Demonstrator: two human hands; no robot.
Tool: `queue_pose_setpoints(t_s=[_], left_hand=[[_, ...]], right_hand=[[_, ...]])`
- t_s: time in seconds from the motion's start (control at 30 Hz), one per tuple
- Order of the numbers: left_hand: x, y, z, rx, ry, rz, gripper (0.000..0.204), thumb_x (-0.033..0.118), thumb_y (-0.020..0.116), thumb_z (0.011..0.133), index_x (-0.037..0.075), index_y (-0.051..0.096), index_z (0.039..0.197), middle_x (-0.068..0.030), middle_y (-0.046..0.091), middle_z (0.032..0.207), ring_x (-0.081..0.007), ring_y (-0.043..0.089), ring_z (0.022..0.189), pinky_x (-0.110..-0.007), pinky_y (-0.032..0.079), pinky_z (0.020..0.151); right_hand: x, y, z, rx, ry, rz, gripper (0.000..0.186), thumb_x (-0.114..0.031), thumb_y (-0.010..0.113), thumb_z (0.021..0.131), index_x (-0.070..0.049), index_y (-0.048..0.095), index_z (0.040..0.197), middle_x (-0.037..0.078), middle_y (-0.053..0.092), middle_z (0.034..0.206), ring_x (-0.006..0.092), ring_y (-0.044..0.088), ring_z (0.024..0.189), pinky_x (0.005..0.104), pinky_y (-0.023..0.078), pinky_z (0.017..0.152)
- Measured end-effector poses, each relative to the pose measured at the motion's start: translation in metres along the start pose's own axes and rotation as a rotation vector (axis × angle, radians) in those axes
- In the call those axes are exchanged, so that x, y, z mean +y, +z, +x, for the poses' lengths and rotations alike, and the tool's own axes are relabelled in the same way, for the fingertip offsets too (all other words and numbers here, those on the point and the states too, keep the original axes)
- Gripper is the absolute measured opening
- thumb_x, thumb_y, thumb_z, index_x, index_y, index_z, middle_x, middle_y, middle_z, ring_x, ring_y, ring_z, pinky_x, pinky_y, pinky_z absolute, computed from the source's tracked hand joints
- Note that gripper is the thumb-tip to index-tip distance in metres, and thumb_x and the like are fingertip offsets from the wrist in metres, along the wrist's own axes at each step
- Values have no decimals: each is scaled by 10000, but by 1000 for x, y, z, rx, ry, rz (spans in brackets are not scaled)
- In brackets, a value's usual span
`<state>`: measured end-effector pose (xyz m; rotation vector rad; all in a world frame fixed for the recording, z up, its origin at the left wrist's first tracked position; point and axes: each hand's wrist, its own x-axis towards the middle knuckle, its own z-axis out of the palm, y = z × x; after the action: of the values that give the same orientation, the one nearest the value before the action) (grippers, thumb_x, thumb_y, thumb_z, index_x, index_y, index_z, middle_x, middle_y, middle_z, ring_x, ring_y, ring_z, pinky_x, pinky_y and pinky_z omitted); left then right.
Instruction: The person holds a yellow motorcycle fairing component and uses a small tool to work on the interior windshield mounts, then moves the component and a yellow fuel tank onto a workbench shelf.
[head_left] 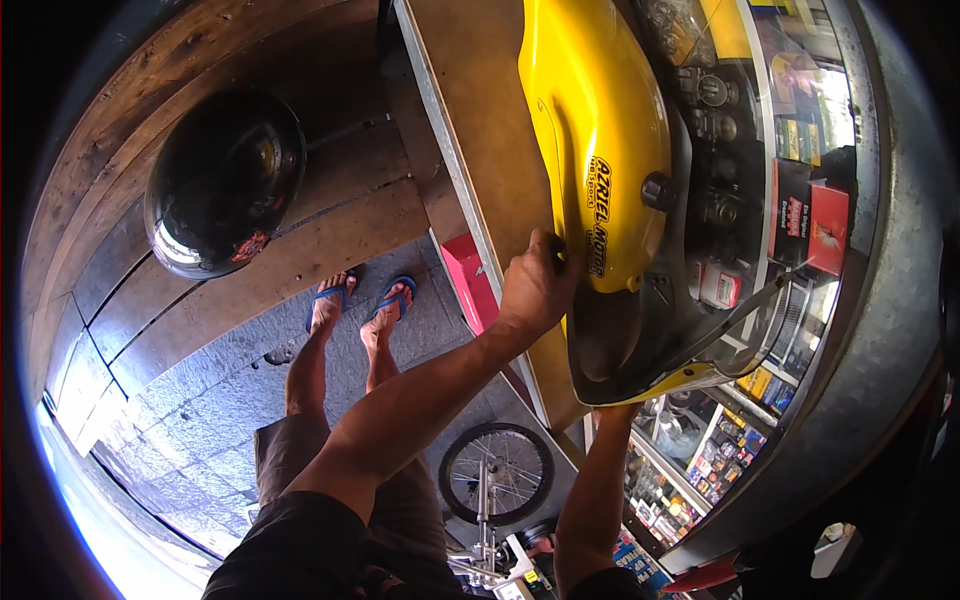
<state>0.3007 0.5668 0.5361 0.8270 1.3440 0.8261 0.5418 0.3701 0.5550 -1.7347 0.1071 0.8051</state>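
A glossy yellow helmet-like shell (625,130) with dark lettering and a round black knob lies on the brown counter (475,90). A see-through visor-like piece (735,350) with a yellow rim spreads from its near end, over a dark hollow. My left hand (540,285) is closed against the shell's left edge, its fingers curled; a small dark thing shows at the fingertips, too little to name. My right hand (614,415) reaches up under the yellow rim of the near end. Its fingers are hidden behind that rim.
A black helmet (228,180) rests on the wooden bench (365,215) at left. Right of the counter, a glass case (765,60) holds boxed parts. Below stands a spoked wheel (497,473). A red box (468,283) sits beside the counter. My feet in blue sandals (397,297) are on the tiles.
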Motion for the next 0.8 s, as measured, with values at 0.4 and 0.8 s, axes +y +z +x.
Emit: queue_pose_setpoints(t_s=[0.4,0.8], left_hand=[[11,-1,26,74,80,29,293,215,636,839,-56,555,915,-226,660,800,-359,682,758,-409,530,683],[9,-4,24,100,148,14,291,230,629,844,-47,564,905,-223,657,811,-365,674,779,-418,523,706]], right_hand=[[-9,28,5,-133,131,42,606,-558,543,890,-158,492,1343,72,602,1262,282,628,1084,465,577,829],[3,22,11,82,-37,-54,589,-533,548,902,-115,504,1315,89,634,1188,278,674,966,425,597,758]])
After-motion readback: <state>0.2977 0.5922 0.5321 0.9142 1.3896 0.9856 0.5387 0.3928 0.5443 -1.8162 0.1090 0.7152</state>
